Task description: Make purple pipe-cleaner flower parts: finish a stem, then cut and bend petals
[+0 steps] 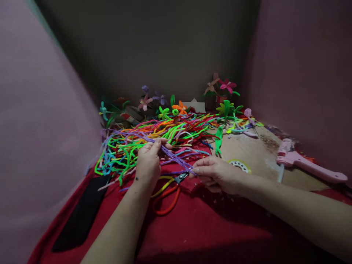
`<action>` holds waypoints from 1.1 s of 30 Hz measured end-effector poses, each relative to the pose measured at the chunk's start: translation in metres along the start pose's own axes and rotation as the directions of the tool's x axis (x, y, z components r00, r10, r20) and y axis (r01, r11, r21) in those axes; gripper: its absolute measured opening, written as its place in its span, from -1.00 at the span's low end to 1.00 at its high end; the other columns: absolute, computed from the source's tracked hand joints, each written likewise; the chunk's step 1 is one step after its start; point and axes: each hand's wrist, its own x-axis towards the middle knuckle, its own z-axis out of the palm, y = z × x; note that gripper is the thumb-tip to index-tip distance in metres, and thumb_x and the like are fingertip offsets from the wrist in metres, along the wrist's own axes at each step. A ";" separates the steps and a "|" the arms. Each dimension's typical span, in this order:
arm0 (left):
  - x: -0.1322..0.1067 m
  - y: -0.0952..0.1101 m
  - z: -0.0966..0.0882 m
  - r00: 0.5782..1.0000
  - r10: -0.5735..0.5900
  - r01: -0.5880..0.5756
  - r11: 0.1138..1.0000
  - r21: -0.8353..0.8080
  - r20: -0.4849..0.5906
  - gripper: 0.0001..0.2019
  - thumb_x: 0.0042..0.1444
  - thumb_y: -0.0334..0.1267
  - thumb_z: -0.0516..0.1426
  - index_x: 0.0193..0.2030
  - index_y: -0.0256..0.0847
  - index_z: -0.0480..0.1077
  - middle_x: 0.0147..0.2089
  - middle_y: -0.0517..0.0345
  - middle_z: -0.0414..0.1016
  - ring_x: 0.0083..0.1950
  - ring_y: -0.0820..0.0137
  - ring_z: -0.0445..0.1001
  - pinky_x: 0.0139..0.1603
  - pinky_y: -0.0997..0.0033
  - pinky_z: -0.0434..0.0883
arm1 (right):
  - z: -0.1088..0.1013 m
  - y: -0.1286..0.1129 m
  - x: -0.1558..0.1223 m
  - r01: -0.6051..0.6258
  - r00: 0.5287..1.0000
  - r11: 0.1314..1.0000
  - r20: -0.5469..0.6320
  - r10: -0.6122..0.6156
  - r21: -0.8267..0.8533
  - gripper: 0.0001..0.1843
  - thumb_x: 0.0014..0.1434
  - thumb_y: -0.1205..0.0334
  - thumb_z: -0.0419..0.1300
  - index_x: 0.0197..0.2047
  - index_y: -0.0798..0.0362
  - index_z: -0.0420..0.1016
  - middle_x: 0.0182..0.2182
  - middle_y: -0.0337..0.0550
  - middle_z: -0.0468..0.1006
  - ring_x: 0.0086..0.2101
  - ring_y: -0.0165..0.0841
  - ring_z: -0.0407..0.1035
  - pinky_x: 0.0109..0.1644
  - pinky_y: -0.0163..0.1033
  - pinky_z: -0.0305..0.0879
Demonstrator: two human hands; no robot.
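Several purple pipe cleaners point(176, 158) stretch between my two hands above the red cloth. My left hand point(150, 157) is closed round them, thumb on top, and their far ends trail over the pile to the left. At their near ends my right hand point(214, 172) pinches them between thumb and fingertips. Just below lies a pair of scissors point(167, 200) with one red and one yellow handle loop; its blades are partly hidden near my right fingertips. A large heap of coloured pipe cleaners point(129, 146) spreads behind and left of my left hand.
Pipe-cleaner flowers point(180, 107) stand along the back. On a brown board point(258, 154) at right lie a pink glue gun point(308, 161) and a round white-and-yellow tape roll point(238, 166). A black flat object point(82, 216) rests at left. Pinkish walls flank both sides.
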 end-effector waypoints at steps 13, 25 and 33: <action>0.023 -0.001 -0.021 0.984 0.114 -0.117 0.993 -0.021 -0.135 -0.81 -0.13 -0.25 0.23 -0.38 -0.34 0.47 -0.66 0.29 0.39 -0.73 0.58 0.24 -0.68 0.57 0.21 | 0.004 0.005 -0.003 -0.002 0.999 0.835 -0.046 -0.028 -0.550 -0.82 0.15 0.16 0.08 -0.33 0.11 0.38 -0.76 -0.45 0.06 -0.77 -0.60 -0.06 -0.73 -0.46 -0.12; 0.043 -0.005 -0.042 0.970 0.112 -0.125 0.991 -0.048 -0.214 -0.70 -0.29 -0.13 0.32 -0.49 -0.33 0.43 -0.64 0.28 0.38 -0.71 0.63 0.20 -0.71 0.61 0.14 | 0.005 0.001 -0.003 0.017 1.000 0.971 -0.002 -0.018 -0.238 -0.74 0.00 0.07 0.20 -0.41 0.12 0.38 -0.77 -0.49 -0.03 -0.74 -0.61 -0.22 -0.73 -0.45 -0.22; 0.045 -0.006 -0.048 0.950 0.216 -0.208 0.976 0.061 -0.224 -0.76 -0.21 -0.18 0.31 -0.58 -0.31 0.40 -0.72 0.36 0.24 -0.74 0.64 0.15 -0.76 0.62 0.03 | 0.009 -0.001 -0.003 -0.032 0.998 0.916 -0.067 0.005 -0.401 -0.85 0.15 0.23 0.06 -0.42 0.09 0.33 -0.78 -0.48 -0.01 -0.79 -0.59 -0.15 -0.74 -0.42 -0.20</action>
